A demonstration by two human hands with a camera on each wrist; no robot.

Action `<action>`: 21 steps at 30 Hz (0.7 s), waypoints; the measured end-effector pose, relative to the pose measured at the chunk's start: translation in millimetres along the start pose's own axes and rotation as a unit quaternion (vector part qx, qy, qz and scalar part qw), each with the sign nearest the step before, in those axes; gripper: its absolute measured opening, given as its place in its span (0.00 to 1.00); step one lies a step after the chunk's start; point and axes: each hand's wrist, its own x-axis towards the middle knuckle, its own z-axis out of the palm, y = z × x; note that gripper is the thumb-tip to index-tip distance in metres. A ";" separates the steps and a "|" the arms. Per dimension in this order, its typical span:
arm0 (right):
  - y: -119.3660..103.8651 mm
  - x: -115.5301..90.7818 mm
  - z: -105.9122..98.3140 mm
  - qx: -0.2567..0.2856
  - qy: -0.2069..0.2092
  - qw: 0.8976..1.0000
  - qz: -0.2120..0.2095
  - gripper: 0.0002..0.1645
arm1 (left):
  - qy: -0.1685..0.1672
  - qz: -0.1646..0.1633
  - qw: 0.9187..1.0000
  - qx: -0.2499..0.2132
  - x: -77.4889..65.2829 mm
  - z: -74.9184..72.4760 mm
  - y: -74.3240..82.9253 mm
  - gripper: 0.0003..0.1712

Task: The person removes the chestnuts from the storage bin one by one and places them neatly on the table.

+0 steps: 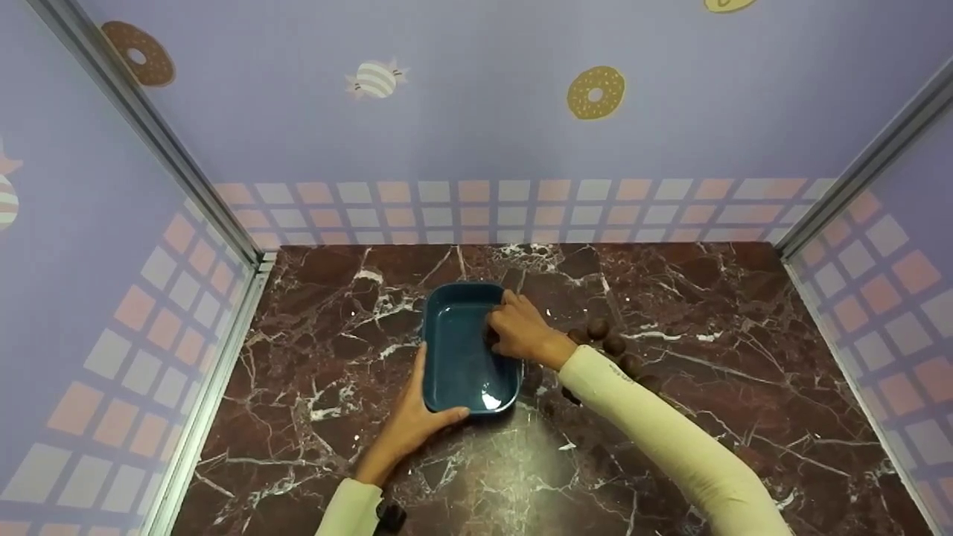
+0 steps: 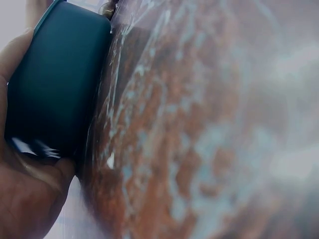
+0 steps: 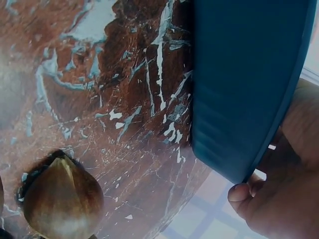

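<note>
A deep teal rectangular baking dish (image 1: 465, 350) stands on the marble-patterned surface, its long sides running away from me. My left hand (image 1: 419, 408) holds its near left corner, thumb on the near wall and fingers along the left side, as the left wrist view also shows. Over the dish's right rim reaches my right hand (image 1: 519, 325), fingers curled inward. A dark brown chestnut (image 1: 490, 335) shows at those fingertips, mostly hidden by them. More chestnuts (image 1: 598, 327) lie right of the dish, partly under my right forearm; one pointed chestnut (image 3: 64, 199) is close in the right wrist view.
The dark red marble-patterned surface (image 1: 357, 327) is bounded by a purple back wall (image 1: 476, 134) and two side walls with metal corner strips (image 1: 186, 179). Several chestnuts trail toward the near right beside my sleeve (image 1: 670, 432).
</note>
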 end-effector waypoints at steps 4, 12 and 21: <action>-2.2 -1.2 -2.4 0.026 -0.005 1.000 0.012 0.13 | -0.001 0.001 1.000 0.001 -0.6 0.2 -0.2 0.81; -5.7 -8.9 -17.5 0.122 0.006 0.992 0.028 0.14 | -0.003 -0.014 1.000 0.001 -1.1 -0.5 -0.5 0.82; -6.0 -27.1 -34.9 0.193 0.051 0.979 0.036 0.20 | -0.001 -0.010 1.000 0.002 -0.1 0.1 -1.9 0.81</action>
